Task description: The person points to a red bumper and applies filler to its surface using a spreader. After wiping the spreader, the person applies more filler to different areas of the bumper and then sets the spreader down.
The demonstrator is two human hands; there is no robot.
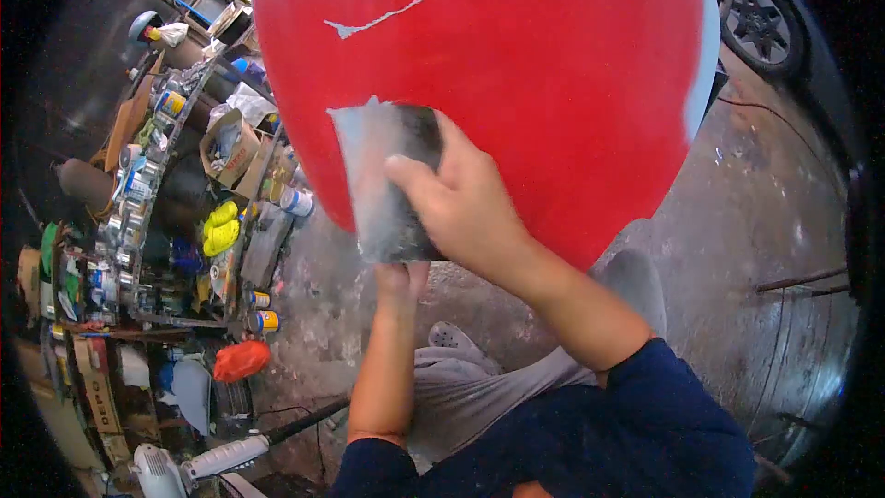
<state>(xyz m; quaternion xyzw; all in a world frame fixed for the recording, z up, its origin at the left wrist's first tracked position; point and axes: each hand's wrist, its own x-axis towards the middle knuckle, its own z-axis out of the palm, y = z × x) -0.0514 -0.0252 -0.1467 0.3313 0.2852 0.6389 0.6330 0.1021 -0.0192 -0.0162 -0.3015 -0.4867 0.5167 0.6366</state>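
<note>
In front of me is a large rounded red panel [553,83] with pale blue edges. My right hand [466,198] is closed on a dark flat rectangular piece [415,143], its thumb lying across the face. This piece is over the panel's lower left part. Along its left side shows a whitish-grey smeared patch [355,143]. Higher up, a thin grey streak [373,20] marks the red surface. My left hand [403,277] reaches up below the panel's lower edge, under the dark piece. Its fingers are mostly hidden, so any grip there cannot be seen.
Cluttered shelving [138,212] with several cans stands at left, near yellow clogs [220,228] and a cardboard box [230,148]. An orange-red bag [241,361] and a white-grey power tool [161,470] are lower left. A car wheel [761,18] is upper right.
</note>
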